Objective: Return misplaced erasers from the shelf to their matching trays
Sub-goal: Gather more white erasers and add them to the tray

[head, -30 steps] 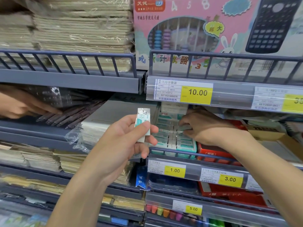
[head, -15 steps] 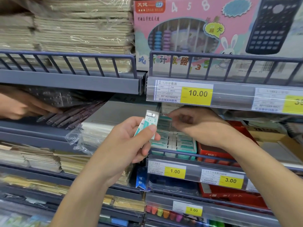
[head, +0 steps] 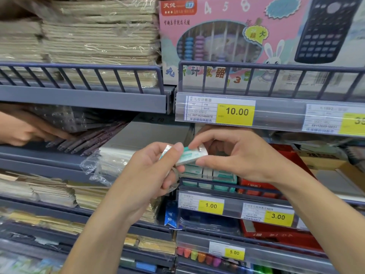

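Note:
A small white and teal wrapped eraser (head: 190,155) hangs in front of the middle shelf, held from both sides. My left hand (head: 150,171) grips its left end between thumb and fingers. My right hand (head: 237,155) pinches its right end with thumb and forefinger. Just below and behind them sits the teal eraser tray (head: 213,176) with several matching erasers in rows, above the 1.00 price tag (head: 210,206).
Another person's hand (head: 21,131) reaches into the left shelf by dark pens (head: 88,139). A red box (head: 256,186) stands right of the tray. Stacked notebooks (head: 98,36) and a pink abacus box (head: 227,36) fill the top shelf behind blue rails.
My right hand has left the tray and come up to take the free end of the eraser. My left hand has tipped the eraser from upright to lying sideways.

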A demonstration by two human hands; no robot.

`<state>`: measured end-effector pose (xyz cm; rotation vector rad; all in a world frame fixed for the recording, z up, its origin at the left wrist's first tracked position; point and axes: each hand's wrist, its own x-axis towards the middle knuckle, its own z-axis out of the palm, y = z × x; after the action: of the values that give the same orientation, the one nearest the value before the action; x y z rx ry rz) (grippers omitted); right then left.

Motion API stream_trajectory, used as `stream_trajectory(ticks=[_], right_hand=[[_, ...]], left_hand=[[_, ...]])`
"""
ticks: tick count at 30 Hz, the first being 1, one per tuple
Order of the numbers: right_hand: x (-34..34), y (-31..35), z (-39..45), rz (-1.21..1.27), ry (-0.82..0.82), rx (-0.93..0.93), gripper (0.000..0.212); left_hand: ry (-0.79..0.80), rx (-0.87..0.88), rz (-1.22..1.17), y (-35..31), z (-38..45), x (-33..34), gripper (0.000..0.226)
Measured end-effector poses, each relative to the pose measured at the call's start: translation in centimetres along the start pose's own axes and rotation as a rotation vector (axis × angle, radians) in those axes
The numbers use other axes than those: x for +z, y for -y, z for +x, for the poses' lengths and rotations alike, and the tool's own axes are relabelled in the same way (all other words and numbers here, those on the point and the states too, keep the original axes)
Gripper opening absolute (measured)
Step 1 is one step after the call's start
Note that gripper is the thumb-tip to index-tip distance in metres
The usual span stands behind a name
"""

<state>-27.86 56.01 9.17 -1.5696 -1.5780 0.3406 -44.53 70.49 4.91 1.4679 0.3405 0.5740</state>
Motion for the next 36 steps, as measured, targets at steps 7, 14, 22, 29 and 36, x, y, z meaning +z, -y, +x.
stream_trajectory(ticks=[7,14,22,29,36], right_hand=[[-1.5,-2.5,0.9,-0.239,-0.150,0.349,0.013],[0.4,-4.0,2.7,-0.497,0.003,0.345,0.011],[1.4,-5.7,3.7,-0.633,0.013,0.300,0.011],[0.7,-4.9,3.0,-0.646,0.147,0.286,0.019],[1.2,-1.4,-0.4,-0.042,-0.120,0.115,0.027]], left_hand=[[-0.093,0.028,-0.033,-0.1,-0.1,-0.9,0.026],[-0.098,0.063,-0.049,-0.3,-0.2,-0.7,0.015],[-0.075,0.100,-0.033,0.1,-0.3,-1.4,0.008],[-0.065,0.133,0.062,-0.3,-0.4,-0.5,0.016],[-0.129,0.186,0.006,-0.1,-0.1,0.4,0.008]])
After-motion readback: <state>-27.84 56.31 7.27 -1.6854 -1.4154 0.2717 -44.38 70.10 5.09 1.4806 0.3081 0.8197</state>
